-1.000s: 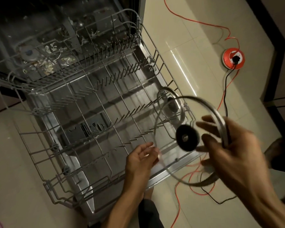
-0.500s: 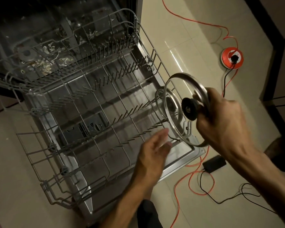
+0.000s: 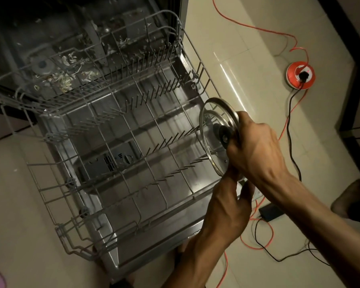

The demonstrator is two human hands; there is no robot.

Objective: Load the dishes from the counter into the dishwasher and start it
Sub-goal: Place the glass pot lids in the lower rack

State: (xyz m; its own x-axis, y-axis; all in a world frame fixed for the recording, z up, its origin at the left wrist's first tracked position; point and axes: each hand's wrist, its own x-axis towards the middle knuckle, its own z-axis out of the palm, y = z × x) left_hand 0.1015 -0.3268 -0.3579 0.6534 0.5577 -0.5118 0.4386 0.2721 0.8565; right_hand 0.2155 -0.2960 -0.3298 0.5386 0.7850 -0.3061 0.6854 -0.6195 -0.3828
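Loading stage, second lid being racked. Nearest the viewer, the left hand (image 3: pixel 227 202) is raised to the lower edge of the round glass lid with a steel rim and black knob (image 3: pixel 211 129); its fingers are curled at the rim, though whether they pinch it or merely steady it cannot be told. The right hand (image 3: pixel 256 148) is clamped around the lid's right edge, thumb near the knob, and the lid is held on edge, nearly upright, over the right side of the grey wire lower rack (image 3: pixel 104 179). A smaller glass lid (image 3: pixel 209 118) is seen through the first, apparently already standing among the tines beside it. The step is judged to be the seating of the held lid; the next move is judged to call for its rim to be lowered between two tine rows without striking the neighbouring lid, glass on glass being the likely hazard. The rack is of thin coated wire with slender upright tines; beneath it lies the brushed stainless door panel (image 3: pixel 183 183). Farther off, the dark tub floor is seen strewn with pale debris (image 3: pixel 64 80). On the glossy cream floor tiles lies a round red extension reel (image 3: pixel 300 75) with orange cable.
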